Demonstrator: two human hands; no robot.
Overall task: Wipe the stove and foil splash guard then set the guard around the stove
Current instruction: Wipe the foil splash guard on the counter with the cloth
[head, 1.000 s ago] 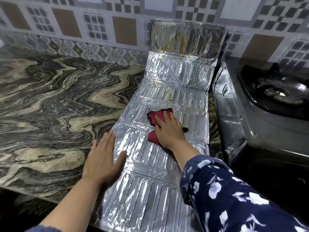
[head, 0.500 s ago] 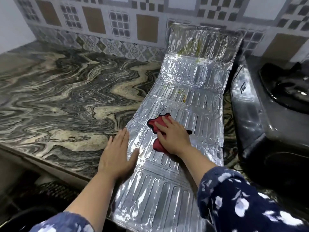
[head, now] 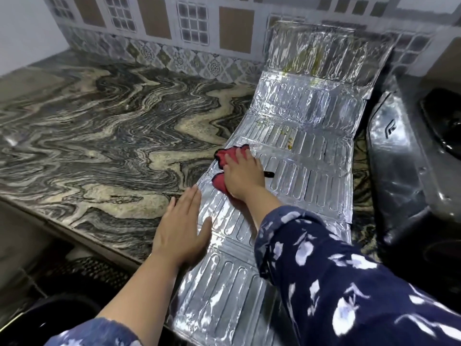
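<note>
Right hand [head: 243, 177] half-hiding red cloth [head: 220, 161]

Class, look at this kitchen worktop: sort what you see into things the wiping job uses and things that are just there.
Part of the job:
- foil splash guard, lying flat on the worktop
- red cloth, pressed under the right hand
- left hand, flat on the guard's edge
- stove, beside the guard

Just there:
- marble worktop
- tiled wall

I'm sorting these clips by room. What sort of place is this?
Most likely a home kitchen: a gas stove sits on a marbled stone counter, patterned wall tiles run behind, and a food-spattered foil splash guard lies flat on the counter.
</note>
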